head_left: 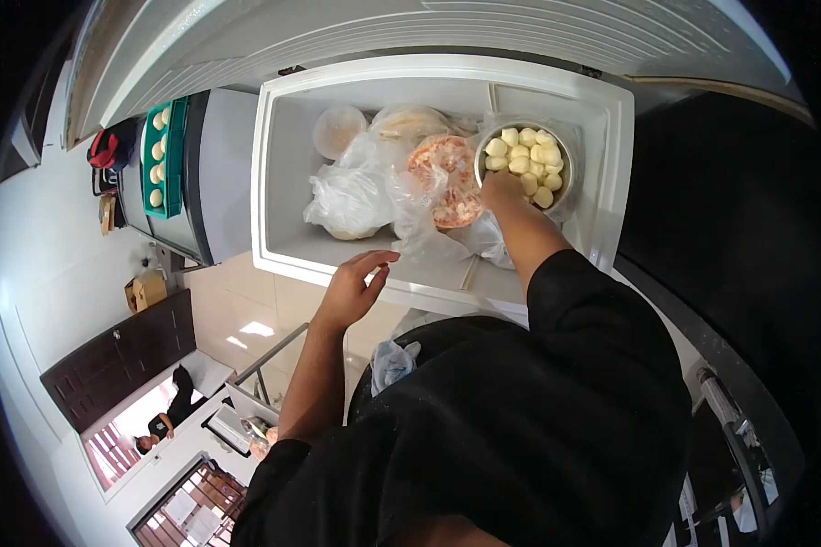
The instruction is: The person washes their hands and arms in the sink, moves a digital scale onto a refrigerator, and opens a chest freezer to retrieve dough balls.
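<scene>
My right hand (502, 190) reaches into the white chest freezer (283, 182), at the near-left rim of a round metal bowl (570, 153). Pale yellow dough balls (540, 164) fill the bowl. The fingers of that hand are mostly hidden, so its grip does not show. At the freezer's front edge my left hand (359, 281) holds nothing, thumb and fingers apart. Between the hands lie bags with orange-and-white food (452, 178), partly wrapped in clear plastic. A knotted white plastic bag (348, 199) sits left of them, below a round translucent tub (338, 130).
The raised freezer lid (429, 32) stands behind. On a counter at left is a green crate (167, 159) with round pale pieces. Another person (166, 421) is far off by a doorway. A crumpled bluish plastic bag (393, 365) is close to my body.
</scene>
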A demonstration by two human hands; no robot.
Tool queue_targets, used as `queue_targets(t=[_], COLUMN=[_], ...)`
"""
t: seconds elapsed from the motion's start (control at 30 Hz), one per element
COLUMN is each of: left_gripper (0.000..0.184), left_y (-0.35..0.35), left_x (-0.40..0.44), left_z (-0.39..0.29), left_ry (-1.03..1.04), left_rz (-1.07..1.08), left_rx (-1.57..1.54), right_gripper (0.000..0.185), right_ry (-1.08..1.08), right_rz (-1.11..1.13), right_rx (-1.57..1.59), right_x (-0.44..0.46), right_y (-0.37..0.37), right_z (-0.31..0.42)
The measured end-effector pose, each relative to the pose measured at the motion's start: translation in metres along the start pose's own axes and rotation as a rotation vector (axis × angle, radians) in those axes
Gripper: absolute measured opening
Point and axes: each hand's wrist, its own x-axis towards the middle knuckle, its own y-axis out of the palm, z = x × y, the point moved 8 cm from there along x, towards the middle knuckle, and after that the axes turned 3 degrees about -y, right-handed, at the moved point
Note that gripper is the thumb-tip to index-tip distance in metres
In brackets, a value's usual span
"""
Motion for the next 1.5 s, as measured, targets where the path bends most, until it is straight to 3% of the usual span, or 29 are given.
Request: queue_targets(t=[0.07, 0.5, 0.6, 0.77, 0.87, 0.9, 1.0, 1.17, 1.23, 1.3, 1.43, 1.5], left_gripper=[0.029, 0.029, 0.029, 0.030, 0.030, 0.029, 0.030, 0.028, 0.027, 0.024, 0.021, 0.021], left_y=[-0.003, -0.001, 0.002, 0.000, 0.001, 0.001, 0.004, 0.008, -0.001, -0.029, -0.116, -0.159], left_x=[0.000, -0.009, -0.006, 0.001, 0.004, 0.005, 0.008, 0.008, 0.010, 0.008, -0.006, -0.016], left_z=[0.001, 0.016, 0.013, -0.002, -0.005, -0.006, -0.009, -0.020, -0.024, -0.032, -0.095, -0.140], left_ry=[-0.003, -0.046, -0.033, -0.020, -0.017, -0.015, 0.001, 0.037, 0.057, 0.229, 0.372, 0.584], left_rz=[-0.005, -0.003, -0.005, 0.010, 0.014, 0.013, 0.021, 0.020, 0.005, -0.154, -0.528, -0.724], left_rx=[0.007, -0.011, -0.018, -0.004, -0.013, -0.020, -0.021, -0.024, -0.019, 0.016, 0.020, 0.115], right_gripper=[0.030, 0.031, 0.036, 0.041, 0.037, 0.037, 0.037, 0.036, 0.035, 0.036, 0.038, 0.032], right_ry=[0.002, -0.187, -0.305, -0.413, 0.049, 0.053, 0.062, 0.282, 0.073, -0.050, -0.390, -0.449], right_rz=[0.222, 0.199, -0.073, -0.316, -0.052, -0.058, -0.016, 0.073, 0.232, 0.305, 0.365, -0.057], right_rx=[-0.058, -0.051, 0.194, 0.354, 1.106, 1.105, 1.729, 1.817, 1.826, 1.818, 1.955, 1.871], right_x=[0.011, 0.012, -0.016, -0.039, -0.029, -0.031, -0.047, -0.083, -0.086, -0.090, -0.150, -0.185], right_y=[0.015, 0.001, -0.034, -0.066, -0.045, -0.046, -0.041, -0.062, -0.081, -0.097, -0.224, -0.299], right_z=[-0.004, -0.010, -0.007, -0.008, -0.055, -0.061, -0.072, -0.082, -0.070, -0.059, 0.028, 0.047])
